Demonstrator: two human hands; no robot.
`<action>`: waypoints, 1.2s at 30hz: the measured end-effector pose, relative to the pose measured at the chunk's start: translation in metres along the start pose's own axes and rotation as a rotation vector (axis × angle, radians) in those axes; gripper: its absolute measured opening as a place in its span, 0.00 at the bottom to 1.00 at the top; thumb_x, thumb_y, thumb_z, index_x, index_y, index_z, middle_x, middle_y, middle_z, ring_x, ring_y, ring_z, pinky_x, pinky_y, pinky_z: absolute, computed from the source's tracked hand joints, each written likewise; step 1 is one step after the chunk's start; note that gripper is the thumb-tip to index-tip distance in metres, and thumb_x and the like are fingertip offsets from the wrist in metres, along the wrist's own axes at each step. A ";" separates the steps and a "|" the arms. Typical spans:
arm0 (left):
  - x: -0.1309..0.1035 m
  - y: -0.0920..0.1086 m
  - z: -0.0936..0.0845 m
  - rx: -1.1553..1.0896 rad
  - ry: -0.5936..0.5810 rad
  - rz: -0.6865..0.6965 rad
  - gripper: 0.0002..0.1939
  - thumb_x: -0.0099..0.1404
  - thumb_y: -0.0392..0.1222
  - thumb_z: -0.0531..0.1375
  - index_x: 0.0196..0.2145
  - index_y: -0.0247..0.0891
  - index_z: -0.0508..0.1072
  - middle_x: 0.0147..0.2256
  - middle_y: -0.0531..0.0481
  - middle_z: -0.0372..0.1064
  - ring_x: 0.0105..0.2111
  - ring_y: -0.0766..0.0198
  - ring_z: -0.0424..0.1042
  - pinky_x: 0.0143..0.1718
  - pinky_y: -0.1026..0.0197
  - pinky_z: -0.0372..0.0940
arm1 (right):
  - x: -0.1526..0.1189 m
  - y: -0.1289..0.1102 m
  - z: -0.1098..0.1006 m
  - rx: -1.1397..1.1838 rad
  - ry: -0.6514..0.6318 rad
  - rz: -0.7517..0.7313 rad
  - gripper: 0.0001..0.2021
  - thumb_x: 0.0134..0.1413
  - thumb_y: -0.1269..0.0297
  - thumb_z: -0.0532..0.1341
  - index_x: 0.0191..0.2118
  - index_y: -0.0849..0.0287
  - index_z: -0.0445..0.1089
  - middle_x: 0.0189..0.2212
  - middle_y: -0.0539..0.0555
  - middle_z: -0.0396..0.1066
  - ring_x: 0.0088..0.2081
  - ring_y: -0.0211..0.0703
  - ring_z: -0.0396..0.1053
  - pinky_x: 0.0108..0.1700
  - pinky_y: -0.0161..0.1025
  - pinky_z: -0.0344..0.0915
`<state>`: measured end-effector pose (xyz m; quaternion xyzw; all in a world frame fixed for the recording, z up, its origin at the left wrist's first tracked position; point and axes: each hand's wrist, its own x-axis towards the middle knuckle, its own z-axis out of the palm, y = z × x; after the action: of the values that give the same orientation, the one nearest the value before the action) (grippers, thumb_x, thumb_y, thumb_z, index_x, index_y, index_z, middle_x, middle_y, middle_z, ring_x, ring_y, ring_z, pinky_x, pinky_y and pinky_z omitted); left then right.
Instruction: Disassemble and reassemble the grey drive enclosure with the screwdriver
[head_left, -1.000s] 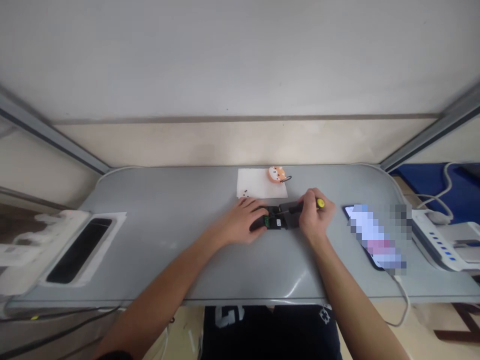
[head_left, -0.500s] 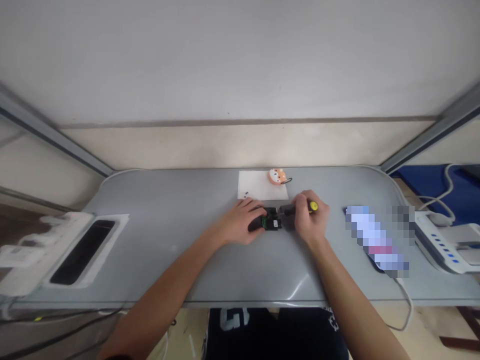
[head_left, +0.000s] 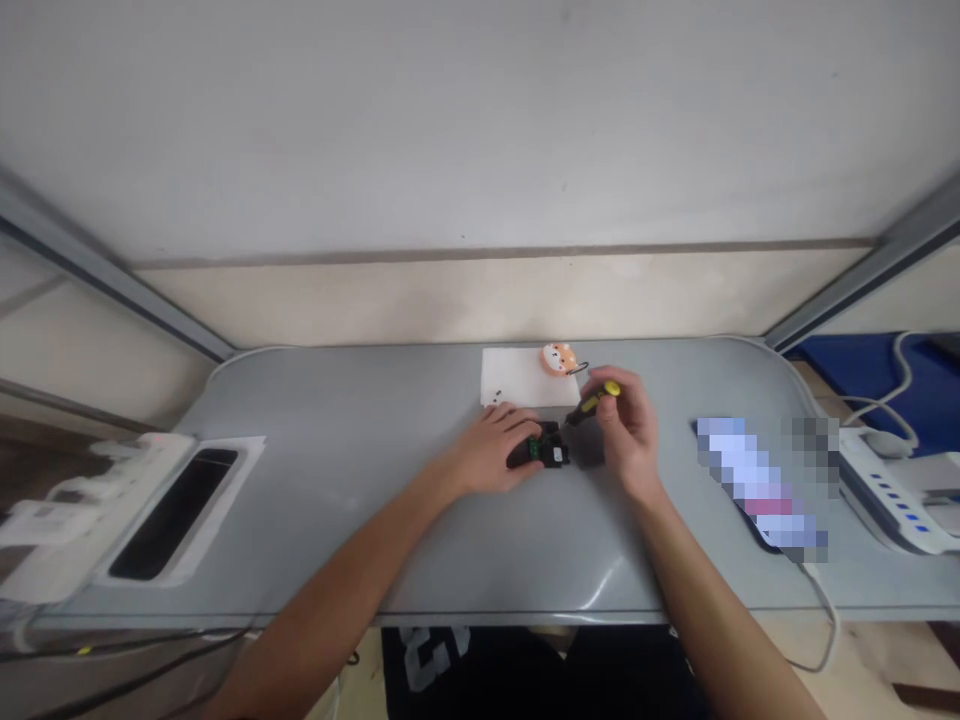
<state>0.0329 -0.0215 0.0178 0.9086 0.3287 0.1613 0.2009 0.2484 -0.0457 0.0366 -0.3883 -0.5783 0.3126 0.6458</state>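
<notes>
On the grey table lies an opened black computer mouse point(head_left: 556, 456), its green circuit board and a small white label exposed. My left hand point(head_left: 495, 448) is closed around its rounded end, covering much of it, with the thumb on the near side and the fingers on the far side. My right hand point(head_left: 628, 428) grips a black-and-yellow screwdriver point(head_left: 590, 403). The handle leans up to the right, and the tip points down at the mouse's right end; whether it touches cannot be made out.
Behind my hands is a white paper point(head_left: 517, 375) with tiny dark pieces and an orange-and-white animal-faced case point(head_left: 559, 359). A dark phone point(head_left: 176, 512) and a power strip point(head_left: 135, 490) lie left. To the right are a blurred-out phone point(head_left: 757, 490) and another power strip point(head_left: 892, 500).
My right hand has tilted the screwdriver from nearly flat to steeper, its yellow end now higher. My left hand stays on the mouse. The whole view has shifted slightly.
</notes>
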 end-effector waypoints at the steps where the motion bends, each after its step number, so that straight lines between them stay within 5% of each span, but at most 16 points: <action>1: 0.000 0.000 0.001 0.002 0.003 -0.001 0.14 0.68 0.48 0.65 0.49 0.43 0.73 0.56 0.48 0.72 0.57 0.49 0.66 0.63 0.44 0.60 | 0.000 0.001 0.000 0.046 0.008 0.024 0.13 0.69 0.57 0.57 0.56 0.49 0.67 0.38 0.53 0.69 0.39 0.45 0.70 0.39 0.43 0.69; 7: 0.001 -0.004 0.007 0.028 0.034 0.004 0.14 0.67 0.48 0.66 0.47 0.42 0.73 0.55 0.47 0.72 0.56 0.49 0.66 0.62 0.44 0.61 | 0.002 0.004 0.007 0.271 0.009 0.044 0.12 0.72 0.54 0.53 0.42 0.51 0.71 0.39 0.55 0.71 0.41 0.46 0.69 0.42 0.44 0.68; 11: 0.000 -0.007 0.008 0.031 0.057 0.027 0.13 0.67 0.47 0.67 0.47 0.43 0.73 0.55 0.48 0.73 0.56 0.51 0.66 0.63 0.45 0.60 | 0.005 0.006 0.005 0.239 0.054 0.001 0.09 0.66 0.54 0.61 0.37 0.51 0.74 0.42 0.54 0.67 0.42 0.45 0.69 0.40 0.42 0.68; 14: 0.000 -0.009 0.008 0.053 0.064 0.055 0.13 0.67 0.47 0.66 0.46 0.43 0.74 0.55 0.48 0.72 0.56 0.51 0.66 0.62 0.45 0.61 | 0.010 0.010 0.002 0.230 -0.020 0.046 0.05 0.64 0.57 0.65 0.41 0.49 0.77 0.38 0.53 0.67 0.37 0.43 0.67 0.37 0.42 0.67; 18: 0.001 -0.010 0.007 0.076 0.062 0.061 0.12 0.68 0.48 0.65 0.47 0.43 0.76 0.56 0.47 0.72 0.56 0.50 0.66 0.62 0.44 0.62 | 0.020 0.011 0.004 0.298 -0.155 0.139 0.12 0.68 0.52 0.60 0.50 0.49 0.75 0.37 0.54 0.70 0.39 0.46 0.67 0.43 0.45 0.65; 23: 0.001 -0.009 0.006 0.076 0.058 0.064 0.11 0.69 0.48 0.65 0.47 0.44 0.77 0.55 0.48 0.73 0.55 0.51 0.67 0.63 0.44 0.61 | 0.029 0.004 0.020 0.678 -0.125 0.330 0.12 0.66 0.47 0.60 0.40 0.50 0.69 0.29 0.49 0.58 0.29 0.40 0.58 0.35 0.40 0.59; 27: 0.000 -0.010 0.007 0.077 0.065 0.082 0.13 0.69 0.48 0.65 0.48 0.44 0.77 0.55 0.47 0.73 0.56 0.51 0.67 0.63 0.45 0.61 | 0.029 0.000 0.019 0.737 -0.095 0.377 0.12 0.64 0.49 0.63 0.37 0.49 0.65 0.23 0.46 0.50 0.25 0.40 0.49 0.30 0.38 0.52; 32: 0.000 -0.009 0.004 0.075 0.061 0.082 0.12 0.69 0.47 0.65 0.48 0.43 0.77 0.56 0.47 0.72 0.57 0.51 0.67 0.62 0.45 0.62 | 0.030 0.000 0.004 0.653 -0.067 0.374 0.13 0.61 0.49 0.66 0.35 0.51 0.68 0.31 0.51 0.63 0.33 0.43 0.62 0.37 0.41 0.61; 36: -0.001 -0.007 0.002 0.064 0.056 0.078 0.11 0.68 0.47 0.65 0.47 0.43 0.77 0.56 0.46 0.72 0.57 0.51 0.67 0.62 0.44 0.62 | 0.030 0.002 0.002 0.698 -0.126 0.394 0.12 0.63 0.50 0.64 0.35 0.54 0.71 0.30 0.52 0.64 0.32 0.43 0.64 0.36 0.42 0.61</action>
<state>0.0296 -0.0176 0.0132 0.9219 0.3033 0.1838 0.1561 0.2504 -0.0189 0.0505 -0.2294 -0.3902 0.6311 0.6300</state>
